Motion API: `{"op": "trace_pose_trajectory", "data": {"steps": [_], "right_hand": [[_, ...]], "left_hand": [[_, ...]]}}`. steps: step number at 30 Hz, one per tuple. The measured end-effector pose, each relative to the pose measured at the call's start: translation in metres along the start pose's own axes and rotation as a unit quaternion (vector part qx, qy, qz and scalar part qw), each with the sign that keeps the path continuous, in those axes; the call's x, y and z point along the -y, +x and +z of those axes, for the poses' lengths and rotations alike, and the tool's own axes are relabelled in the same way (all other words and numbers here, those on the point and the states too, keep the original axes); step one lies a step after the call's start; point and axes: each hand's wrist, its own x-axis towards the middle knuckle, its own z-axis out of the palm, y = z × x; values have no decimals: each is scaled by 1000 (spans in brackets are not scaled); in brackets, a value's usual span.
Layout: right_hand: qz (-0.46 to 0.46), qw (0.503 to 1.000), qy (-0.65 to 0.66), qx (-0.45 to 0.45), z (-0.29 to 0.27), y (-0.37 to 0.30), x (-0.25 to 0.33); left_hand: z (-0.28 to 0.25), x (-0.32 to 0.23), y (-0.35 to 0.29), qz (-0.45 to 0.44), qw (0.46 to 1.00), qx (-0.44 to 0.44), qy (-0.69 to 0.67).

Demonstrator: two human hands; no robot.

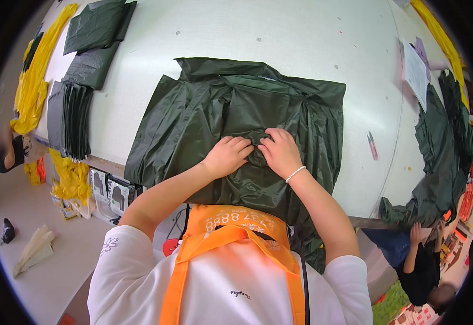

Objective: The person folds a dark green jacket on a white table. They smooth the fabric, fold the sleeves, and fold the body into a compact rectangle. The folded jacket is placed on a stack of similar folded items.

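A thin, shiny dark green garment (188,116), like a raincoat, is spread with many creases over the table in front of me, and its near part hangs over the edge. At its middle my left hand (230,155) and my right hand (280,154) almost meet. Their fingers are bent and closed on a small bunched bit of the fabric. Exactly what is pinched between the fingertips is hidden. A white bead bracelet (295,174) circles my right wrist.
Folded dark green pieces (93,32) lie at the far left, above a stack of folded ones (76,119). Yellow sheets (41,81) hang beyond. A small pen-like tool (372,146) lies on the right. More green fabric (437,157) and a person (420,265) are farther right.
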Motion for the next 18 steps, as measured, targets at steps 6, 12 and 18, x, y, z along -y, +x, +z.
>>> {"op": "trace_pose_trajectory", "data": {"steps": [6, 12, 18], "right_hand": [[0, 999, 25, -35, -12, -2, 32], [234, 942, 236, 44, 1, 24, -6], [224, 955, 180, 76, 6, 35, -13]], "left_hand": [[-10, 26, 26, -100, 973, 26, -209], [-32, 19, 60, -329, 915, 81, -219], [7, 5, 27, -15, 996, -68, -59]]}}
